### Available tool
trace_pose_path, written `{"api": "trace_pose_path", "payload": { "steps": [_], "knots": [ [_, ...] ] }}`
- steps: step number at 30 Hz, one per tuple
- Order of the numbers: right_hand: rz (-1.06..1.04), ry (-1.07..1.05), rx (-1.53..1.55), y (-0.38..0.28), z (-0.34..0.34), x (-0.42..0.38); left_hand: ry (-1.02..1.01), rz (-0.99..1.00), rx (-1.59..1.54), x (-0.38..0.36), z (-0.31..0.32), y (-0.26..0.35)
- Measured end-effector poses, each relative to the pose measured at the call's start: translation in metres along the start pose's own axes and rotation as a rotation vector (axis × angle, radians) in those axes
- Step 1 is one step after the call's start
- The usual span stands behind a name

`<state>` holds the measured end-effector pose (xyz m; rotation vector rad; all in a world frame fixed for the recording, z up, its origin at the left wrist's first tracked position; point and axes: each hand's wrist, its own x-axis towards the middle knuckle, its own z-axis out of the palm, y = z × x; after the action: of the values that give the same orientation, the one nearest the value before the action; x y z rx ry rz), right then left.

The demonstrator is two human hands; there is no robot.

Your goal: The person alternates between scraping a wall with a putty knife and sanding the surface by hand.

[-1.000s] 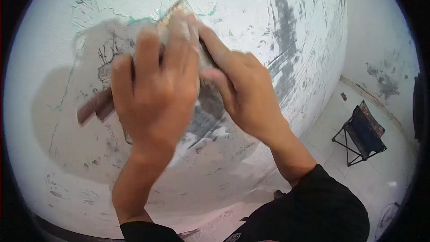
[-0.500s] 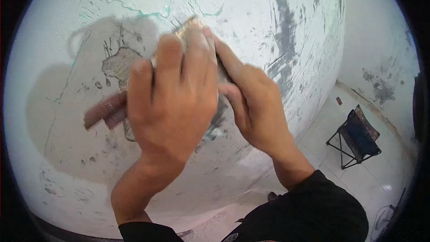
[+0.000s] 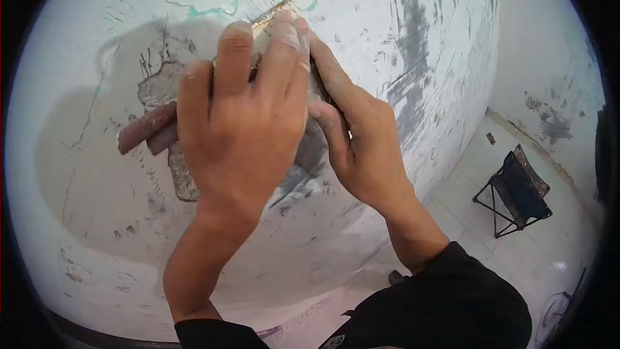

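A flat hand tool is pressed against the whitish wall [image 3: 123,213]. Its narrow pale-yellow edge [image 3: 274,14] shows beyond the fingertips, and two reddish-brown rounded ends [image 3: 147,129] stick out at left. What kind of tool it is, I cannot make out, since my hands cover most of it. My left hand [image 3: 242,123] lies over the tool, fingers bent onto it and dusted white. Along its right side, my right hand [image 3: 371,142] grips with forefinger and thumb. Beneath and around the left hand, a rough grey patch [image 3: 184,178] of exposed wall shows.
Thin green-edged cracks [image 3: 200,11] run across the upper wall, and dark grey smears [image 3: 410,32] mark its right part. A dark folding stool [image 3: 516,187] stands on the tiled floor [image 3: 445,226] at right, before another stained wall [image 3: 546,71].
Both hands and the tool have slid upward along the wall. The camera view has shifted slightly too. Both hands keep their hold, and the earlier motion blur is mostly gone.
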<state>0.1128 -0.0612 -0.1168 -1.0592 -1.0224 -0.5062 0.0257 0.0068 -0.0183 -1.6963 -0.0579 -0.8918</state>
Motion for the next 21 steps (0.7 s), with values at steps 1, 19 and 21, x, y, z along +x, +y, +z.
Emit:
{"api": "trace_pose_path", "payload": {
  "steps": [1,19,21],
  "knots": [
    [0.002,-0.022,-0.006,-0.003,-0.003,-0.005,-0.002,-0.001,0.0,-0.003,-0.004,0.003],
    [-0.012,-0.035,0.063,0.0,-0.01,-0.008,-0.044,0.004,0.098,-0.005,-0.013,0.016],
    [0.043,-0.093,0.004,-0.001,-0.013,-0.004,-0.015,-0.002,0.089,-0.003,-0.003,0.014]
  ]
}}
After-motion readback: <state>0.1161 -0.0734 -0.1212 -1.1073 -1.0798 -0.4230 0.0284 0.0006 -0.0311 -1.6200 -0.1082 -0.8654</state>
